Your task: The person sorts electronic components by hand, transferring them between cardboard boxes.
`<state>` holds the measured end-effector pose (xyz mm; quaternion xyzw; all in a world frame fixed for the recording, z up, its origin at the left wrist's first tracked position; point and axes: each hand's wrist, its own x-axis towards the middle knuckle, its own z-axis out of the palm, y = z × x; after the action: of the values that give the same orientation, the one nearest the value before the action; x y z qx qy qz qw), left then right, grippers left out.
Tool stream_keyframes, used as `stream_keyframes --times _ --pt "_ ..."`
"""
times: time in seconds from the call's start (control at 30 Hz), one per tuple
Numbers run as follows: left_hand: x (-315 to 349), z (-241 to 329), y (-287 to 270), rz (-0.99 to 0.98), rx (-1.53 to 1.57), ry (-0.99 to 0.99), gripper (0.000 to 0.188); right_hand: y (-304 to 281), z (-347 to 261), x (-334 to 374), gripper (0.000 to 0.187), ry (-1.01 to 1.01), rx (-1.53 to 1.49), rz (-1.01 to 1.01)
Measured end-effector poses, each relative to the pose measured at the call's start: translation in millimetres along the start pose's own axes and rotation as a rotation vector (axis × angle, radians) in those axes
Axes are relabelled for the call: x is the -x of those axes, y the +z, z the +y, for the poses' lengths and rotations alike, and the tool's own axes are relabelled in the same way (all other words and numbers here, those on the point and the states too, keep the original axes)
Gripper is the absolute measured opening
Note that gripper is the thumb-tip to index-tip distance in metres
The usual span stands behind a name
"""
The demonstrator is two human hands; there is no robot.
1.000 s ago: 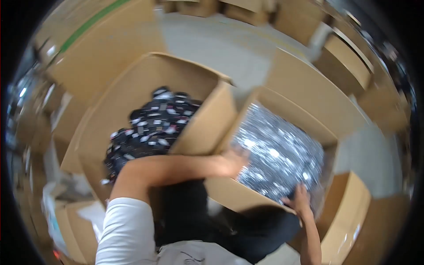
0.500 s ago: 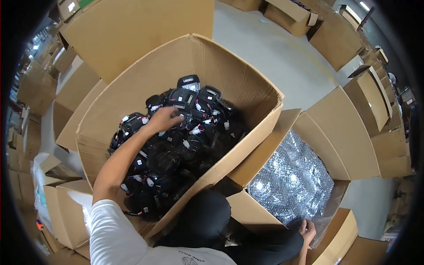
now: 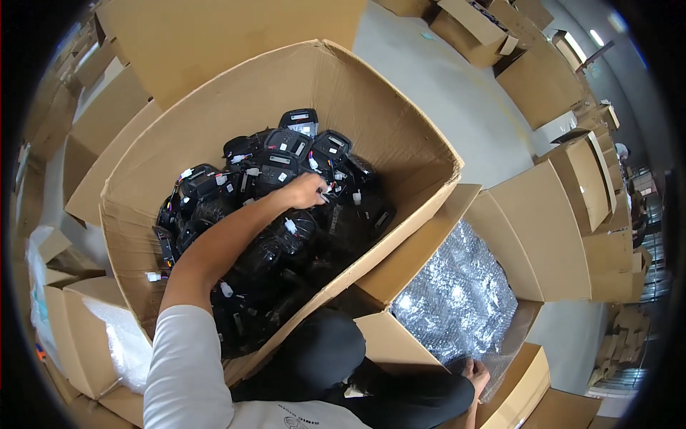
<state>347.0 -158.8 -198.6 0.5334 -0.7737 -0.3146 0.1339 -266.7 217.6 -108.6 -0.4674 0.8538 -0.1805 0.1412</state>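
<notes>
Inside a large cardboard box [image 3: 421, 207] lies a heap of black plastic units [image 3: 282, 143], wrapped in clear film, with coloured wires and white plugs. Over the heap's right part, my left hand [image 3: 304, 191] is closed, its fingertips pinched at a white wire connector [image 3: 326, 190]. Much of that connector is hidden by the fingers. In a smaller open carton to the right lies a silvery sheet of bubble wrap [image 3: 457, 297]. My right hand [image 3: 476, 373] has its fingers curled on the wrap's near edge, beside my knee.
My bent legs [image 3: 321, 354] rest between the two boxes. At left stands an open carton with white bubble wrap [image 3: 125, 343]. A tall cardboard panel [image 3: 236, 43] rises behind the big box. More cartons [image 3: 539, 79] line the grey floor [image 3: 407, 79].
My left hand has moved right across the heap and its fingers have closed. My right hand stays at the bubble wrap's edge. The whole view has shifted slightly.
</notes>
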Motion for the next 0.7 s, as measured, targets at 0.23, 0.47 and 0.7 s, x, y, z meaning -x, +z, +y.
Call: stream_keyframes --times 0.23,0.47,0.7 --pt "-69.3 74.4 -3.2 -0.313 0.050 -0.215 0.078 -2.0 2.0 1.8 0.032 0.018 0.008 -0.015" --pt "-96.0 104.2 30.5 -0.263 0.024 -0.590 0.070 -4.5 7.6 -0.5 0.033 0.018 0.041 -0.017" --pt "-123.2 111.8 78.6 -0.045 0.094 -0.748 0.039 -3.1 7.5 2.1 0.028 0.047 -0.010 0.000"
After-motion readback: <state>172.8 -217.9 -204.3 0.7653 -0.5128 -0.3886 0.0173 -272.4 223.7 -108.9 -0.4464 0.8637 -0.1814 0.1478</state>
